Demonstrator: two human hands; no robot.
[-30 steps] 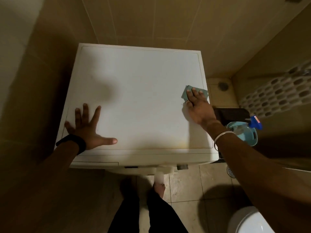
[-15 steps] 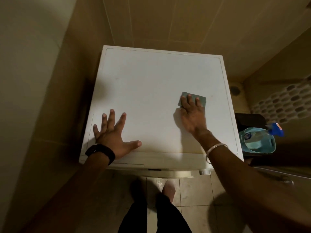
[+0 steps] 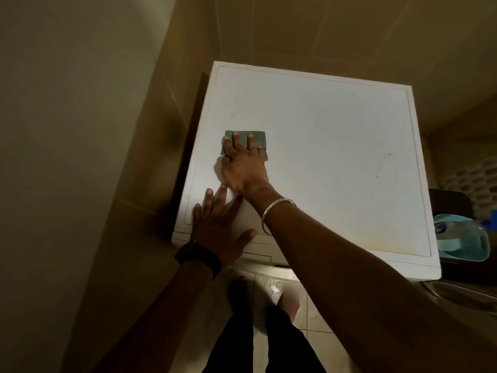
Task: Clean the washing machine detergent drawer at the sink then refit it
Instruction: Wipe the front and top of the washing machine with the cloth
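Beige tiled walls surround a white washing machine [image 3: 322, 157]. On its top, near the left edge, the right hand [image 3: 243, 168] presses a green cloth [image 3: 258, 138] with straight fingers; the left hand [image 3: 217, 227] rests flat at the front-left corner, fingers spread. Its detergent drawer cannot be made out.

Washing machine [image 3: 336, 157]: white, seen from above, set in a corner between tiled walls. Flat square top with a thin inset line running round near its edge. Faint grey smudges on the top; a yellowish stain near the front right corner.

Cloth [image 3: 258, 137]: small, teal-green, rectangular, lying flat on the left half of the machine top, close to the left edge line. Mostly covered from the near side, so only its far strip and right edge show.

Detergent drawer [image 3: 255, 256]: only a narrow strip of its front shows below the machine's front left edge; appears seated flush, detail not readable.
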